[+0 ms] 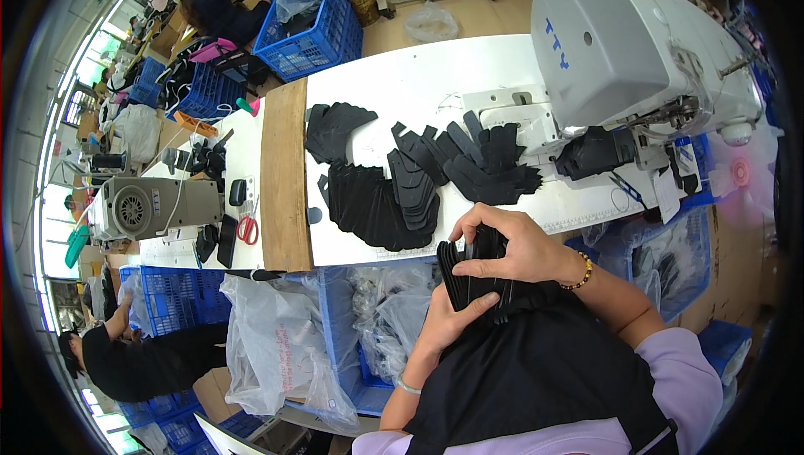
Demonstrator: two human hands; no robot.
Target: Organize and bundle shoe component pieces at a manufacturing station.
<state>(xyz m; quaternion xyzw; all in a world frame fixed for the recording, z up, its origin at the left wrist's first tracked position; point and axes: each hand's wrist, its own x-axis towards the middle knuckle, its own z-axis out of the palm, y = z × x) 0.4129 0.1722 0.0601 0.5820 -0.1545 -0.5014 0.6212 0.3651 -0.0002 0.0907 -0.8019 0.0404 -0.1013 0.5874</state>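
Holding one stack together while more black pieces lie out

Squaring up looks like the step under way: both hands are on a thick stack (pixel 453 277) of thin black pieces, held just off the front edge of the tabletop (pixel 394 70), above the person's lap. The right hand (pixel 526 246) is partly closed, thumb along the near side and fingers curled over the far end. The left hand (pixel 442 318) has its thumb pressed against the lower side; its other fingers are mostly hidden, so how tightly they close cannot be told.

As far as can be judged, this one stack is collected, though its layers do not yet all sit flush. Plenty seems left. A broad fan (pixel 368 204) of pieces spreads near the tabletop's front edge, with an overlapping row (pixel 412 191) touching its right side. Further right, a loose cluster (pixel 494 158) lies with pieces pointing several ways, and a smaller pile (pixel 332 133) sits behind the fan. Another group (pixel 596 154) lies beneath the head of the sewing machine (pixel 599 45); whether any of it is sewn is too dark to tell. Blue-handled snips (pixel 628 190) lie beside that group, untouched by either hand.
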